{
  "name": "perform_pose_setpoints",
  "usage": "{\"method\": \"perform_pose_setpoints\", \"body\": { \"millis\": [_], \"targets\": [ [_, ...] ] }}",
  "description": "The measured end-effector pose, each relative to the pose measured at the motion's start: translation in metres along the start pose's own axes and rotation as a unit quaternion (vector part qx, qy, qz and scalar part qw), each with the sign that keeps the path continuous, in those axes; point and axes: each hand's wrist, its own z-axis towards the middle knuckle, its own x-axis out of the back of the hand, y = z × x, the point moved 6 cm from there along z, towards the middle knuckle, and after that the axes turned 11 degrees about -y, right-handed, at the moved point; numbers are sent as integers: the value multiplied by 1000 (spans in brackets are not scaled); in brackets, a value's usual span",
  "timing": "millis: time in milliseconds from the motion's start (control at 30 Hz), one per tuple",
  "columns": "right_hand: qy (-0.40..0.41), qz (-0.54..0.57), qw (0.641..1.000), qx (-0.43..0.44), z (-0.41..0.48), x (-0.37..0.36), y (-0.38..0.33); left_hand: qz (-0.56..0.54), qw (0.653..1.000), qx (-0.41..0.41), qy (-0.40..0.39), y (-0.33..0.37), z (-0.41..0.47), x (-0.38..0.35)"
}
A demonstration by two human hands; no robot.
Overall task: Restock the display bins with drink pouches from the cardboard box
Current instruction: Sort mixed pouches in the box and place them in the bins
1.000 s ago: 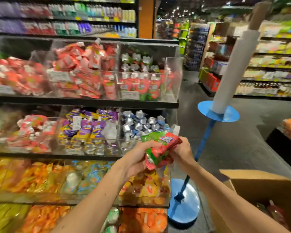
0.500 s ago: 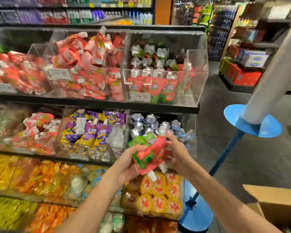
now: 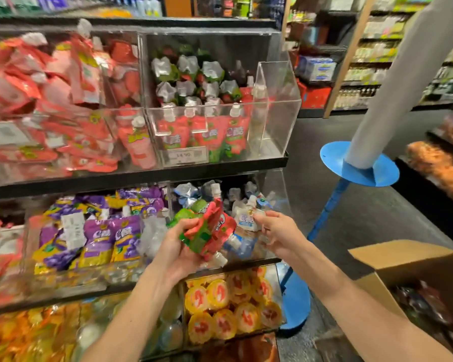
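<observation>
Red-green drink pouches (image 3: 209, 231): small bundle gripped in left hand (image 3: 175, 254), fingers curled round it, held in front of middle-shelf bin, below top acrylic bin (image 3: 277, 100) stocked with matching pouches. Right hand (image 3: 280, 233) has come off bundle since half a second ago; now just beside it, fingers loosely spread, holding nothing. Judgement: bundle sorted, ready to lift into top bin. Cardboard box (image 3: 403, 262) open, lower right.

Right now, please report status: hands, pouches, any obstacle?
Left hand grips red-green drink pouches. Right hand free beside them. Top right bin has empty space; nothing in the way.
</observation>
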Motion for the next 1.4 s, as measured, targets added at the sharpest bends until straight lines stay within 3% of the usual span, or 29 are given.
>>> {"method": "perform_pose_setpoints", "body": {
  "millis": [200,400,500,567,700,933,1133,1233,1400],
  "targets": [
    [-2,84,996,-2,16,-19,7,-1,999,25,-40,-18,14,-13],
    [-252,-25,966,-45,3,-26,-2,4,999,-37,-35,-9,24,-21],
    [-291,-9,956,-34,5,-16,-8,-13,997,-64,-41,-7,28,-31],
    [-284,30,958,-19,11,-10,-12,-20,996,-76,-41,-5,29,-35],
    [-257,0,966,32,26,-3,-18,-9,997,-77,-27,-7,24,-29],
    [-219,53,974,36,65,-20,-26,23,998,-53,-7,-14,11,-15],
    [-54,78,994,57,105,-16,-28,41,998,-50,2,-15,6,-8],
    [-3,36,997,68,114,-18,-31,42,998,-46,5,-17,5,-5],
    [69,-164,975,131,121,-21,-41,23,999,-41,26,-20,7,1]
  ]
}}
